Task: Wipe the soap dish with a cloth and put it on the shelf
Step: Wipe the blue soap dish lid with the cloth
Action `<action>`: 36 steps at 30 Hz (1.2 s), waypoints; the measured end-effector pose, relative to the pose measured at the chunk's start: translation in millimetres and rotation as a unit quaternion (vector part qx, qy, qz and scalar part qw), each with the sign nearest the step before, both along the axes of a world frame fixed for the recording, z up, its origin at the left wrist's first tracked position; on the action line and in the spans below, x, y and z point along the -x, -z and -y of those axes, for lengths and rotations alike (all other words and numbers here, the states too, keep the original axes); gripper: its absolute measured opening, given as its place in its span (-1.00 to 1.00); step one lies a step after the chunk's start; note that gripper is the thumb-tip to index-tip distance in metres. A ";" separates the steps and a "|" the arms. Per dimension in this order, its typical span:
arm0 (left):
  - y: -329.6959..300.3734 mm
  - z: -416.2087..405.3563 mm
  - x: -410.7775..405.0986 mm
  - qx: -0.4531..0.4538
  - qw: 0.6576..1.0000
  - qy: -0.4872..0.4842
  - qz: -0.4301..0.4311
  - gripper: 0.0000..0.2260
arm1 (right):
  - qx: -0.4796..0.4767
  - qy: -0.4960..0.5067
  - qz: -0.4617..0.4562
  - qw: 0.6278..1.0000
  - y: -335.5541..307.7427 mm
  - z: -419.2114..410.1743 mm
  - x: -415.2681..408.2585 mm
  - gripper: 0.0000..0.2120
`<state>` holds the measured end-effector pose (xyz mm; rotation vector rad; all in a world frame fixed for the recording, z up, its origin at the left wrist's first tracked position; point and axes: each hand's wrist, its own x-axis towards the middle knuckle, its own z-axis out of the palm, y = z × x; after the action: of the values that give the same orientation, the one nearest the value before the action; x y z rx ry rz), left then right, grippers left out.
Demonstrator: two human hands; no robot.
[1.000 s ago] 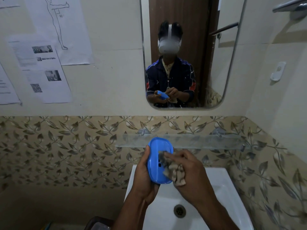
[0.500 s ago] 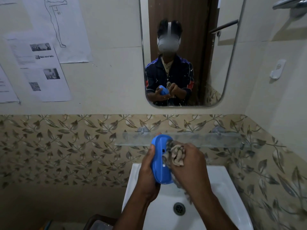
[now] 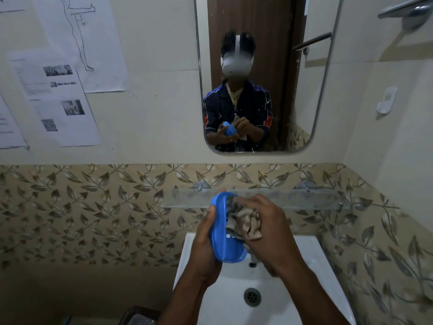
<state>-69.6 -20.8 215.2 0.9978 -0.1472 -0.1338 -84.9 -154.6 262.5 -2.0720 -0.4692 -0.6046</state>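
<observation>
Above a white washbasin [image 3: 316,266], a person's left hand [image 3: 203,252] grips a blue plastic soap dish [image 3: 220,233], held on edge with its hollow side turned to the right, thumb along the near rim and a fingertip showing over the top end. The right hand [image 3: 274,233] clutches a bunched grey-brown cloth [image 3: 243,219] and presses it into the hollow of the dish. Dish and cloth are raised over the back of the basin, in front of and level with the glass shelf [image 3: 304,199] fixed to the leaf-patterned tiles [image 3: 93,207] behind the basin. The drain [image 3: 252,296] lies below the hands, in the basin bowl. Above the shelf a wall mirror [image 3: 269,66] reflects the person in a dark jacket with a white headset, holding the blue dish. Printed sheets [image 3: 58,102] are stuck to the wall, up and to the left of the basin.
</observation>
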 end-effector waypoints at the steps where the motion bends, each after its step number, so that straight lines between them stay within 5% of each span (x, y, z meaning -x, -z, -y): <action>1: -1.0 0.0 -0.5 0.003 1.000 -0.004 -0.004 -0.57 | 0.021 -0.044 0.009 0.999 -0.3 2.4 1.7 -0.68; 4: 0.2 3.1 0.8 0.000 1.000 -0.005 -0.003 -0.58 | 0.054 -0.002 0.015 0.998 -1.2 3.5 0.6 -0.65; 7: 2.8 4.8 1.2 -0.030 0.999 -0.024 0.015 -0.58 | 0.048 0.116 -0.021 0.992 0.9 -1.0 4.6 -0.99; 9: 5.3 7.3 3.0 -0.034 0.999 -0.026 0.014 -0.59 | 0.073 0.144 -0.044 0.986 5.9 -4.1 5.0 -0.84; 14: 2.1 4.1 3.9 -0.020 1.000 0.003 0.000 -0.58 | 0.047 0.085 -0.007 0.995 -2.7 -1.5 0.8 -0.86; 18: -1.4 0.2 3.6 -0.013 1.000 0.001 -0.015 -0.60 | 0.070 -0.048 0.010 0.996 -0.6 8.8 1.1 -0.57; 23: 2.3 3.6 0.2 -0.030 0.999 -0.033 -0.004 -0.57 | 0.000 0.060 -0.046 0.997 4.1 6.1 2.9 -0.63; 28: 2.2 -3.9 -4.2 0.013 0.995 -0.093 -0.016 -0.42 | 0.051 0.070 -0.121 0.989 29.2 -9.1 30.1 -0.69; 36: -0.9 7.0 3.6 0.005 0.998 -0.066 -0.015 -0.56 | 0.035 0.072 -0.075 0.994 6.6 -1.2 17.8 -0.93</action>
<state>-73.2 -27.8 216.1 0.9920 -0.0533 -0.0267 -102.7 -153.4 255.8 -2.2141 -0.2586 -0.5174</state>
